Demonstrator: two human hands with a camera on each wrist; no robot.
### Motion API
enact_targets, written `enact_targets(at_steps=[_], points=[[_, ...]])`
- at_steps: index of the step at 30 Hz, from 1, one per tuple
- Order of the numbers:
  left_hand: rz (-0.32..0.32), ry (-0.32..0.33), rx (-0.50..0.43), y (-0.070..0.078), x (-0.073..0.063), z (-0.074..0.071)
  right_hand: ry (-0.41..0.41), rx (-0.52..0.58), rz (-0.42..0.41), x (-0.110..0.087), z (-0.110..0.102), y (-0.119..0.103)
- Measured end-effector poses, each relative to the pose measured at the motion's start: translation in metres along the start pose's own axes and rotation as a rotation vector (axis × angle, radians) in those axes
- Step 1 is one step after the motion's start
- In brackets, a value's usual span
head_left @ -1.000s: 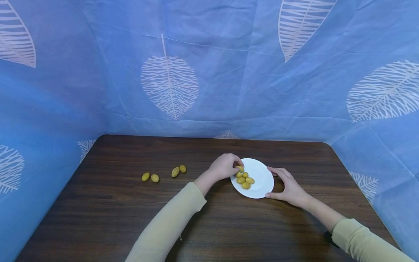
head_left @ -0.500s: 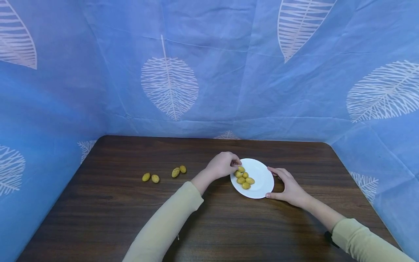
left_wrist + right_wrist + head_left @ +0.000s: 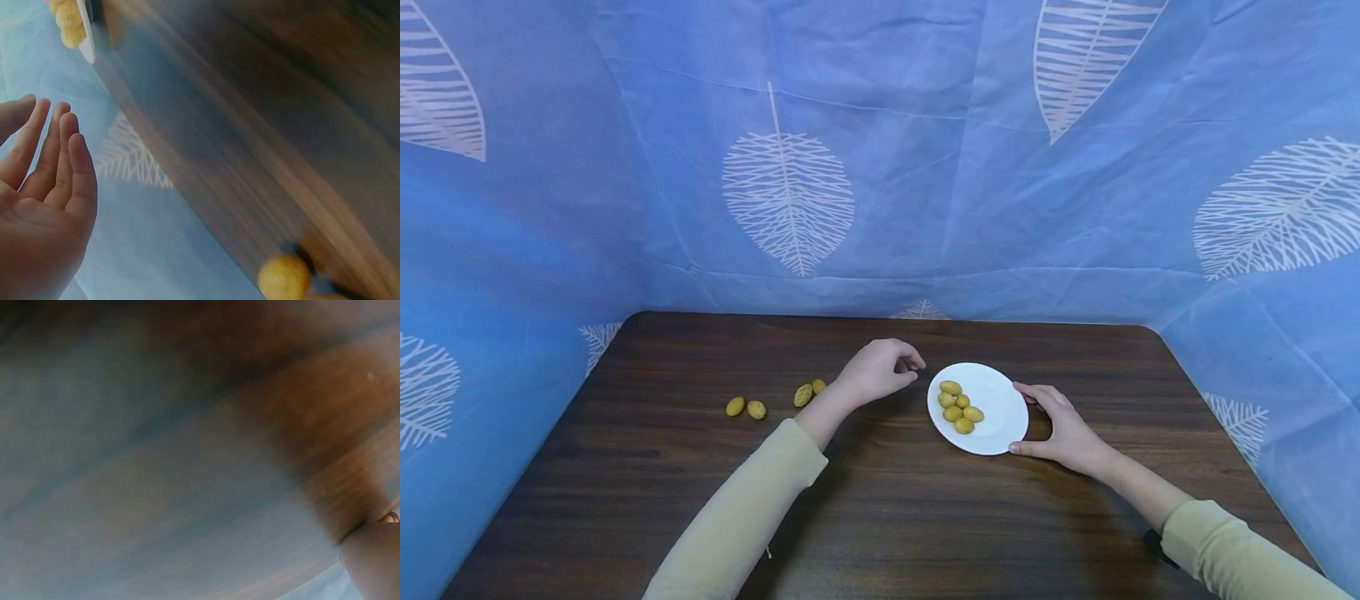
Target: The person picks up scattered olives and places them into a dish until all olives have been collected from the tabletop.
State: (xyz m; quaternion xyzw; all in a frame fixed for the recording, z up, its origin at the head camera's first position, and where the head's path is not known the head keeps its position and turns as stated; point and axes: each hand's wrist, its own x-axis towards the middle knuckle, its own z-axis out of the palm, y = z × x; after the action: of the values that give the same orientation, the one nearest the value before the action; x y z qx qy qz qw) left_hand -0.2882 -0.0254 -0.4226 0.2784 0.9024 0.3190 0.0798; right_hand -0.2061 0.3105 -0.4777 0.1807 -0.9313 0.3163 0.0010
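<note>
The left forearm [image 3: 748,500] slanted forward and inward, its hand [image 3: 880,371] loosely bent at the fingers; the right forearm [image 3: 1142,487] mirrored it, the right hand [image 3: 1066,433] spreading thumb and fingers apart.

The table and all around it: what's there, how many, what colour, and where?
Table: one, dark brown wood-grain, under everything
Cloth: number of pieces unclear, blue with white leaf prints, behind and beside the table
Plate: one, white, on the table's right half
Fruits on the plate: six, yellow-green, on its left half
Loose fruits: four, yellow-green, on the table's left half
Sleeves: two, pale yellow, on the forearms
Dark object: one, unidentifiable, at the right cuff
Left hand: one, bare, left of the plate
Right hand: one, bare, gripping the plate's right rim
</note>
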Motion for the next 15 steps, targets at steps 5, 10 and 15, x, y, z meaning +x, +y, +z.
enact_targets(at_steps=[5,10,15], points=[[-0.008,0.025,0.012,-0.01,-0.011,-0.01,0.001,-0.003,0.002,0.0,0.0,0.0],[-0.031,0.054,0.026,-0.02,-0.021,-0.02,-0.004,-0.007,0.004,0.0,0.0,-0.001],[-0.069,0.068,0.018,-0.031,-0.032,-0.03,-0.006,-0.012,0.008,0.001,0.0,-0.001]])
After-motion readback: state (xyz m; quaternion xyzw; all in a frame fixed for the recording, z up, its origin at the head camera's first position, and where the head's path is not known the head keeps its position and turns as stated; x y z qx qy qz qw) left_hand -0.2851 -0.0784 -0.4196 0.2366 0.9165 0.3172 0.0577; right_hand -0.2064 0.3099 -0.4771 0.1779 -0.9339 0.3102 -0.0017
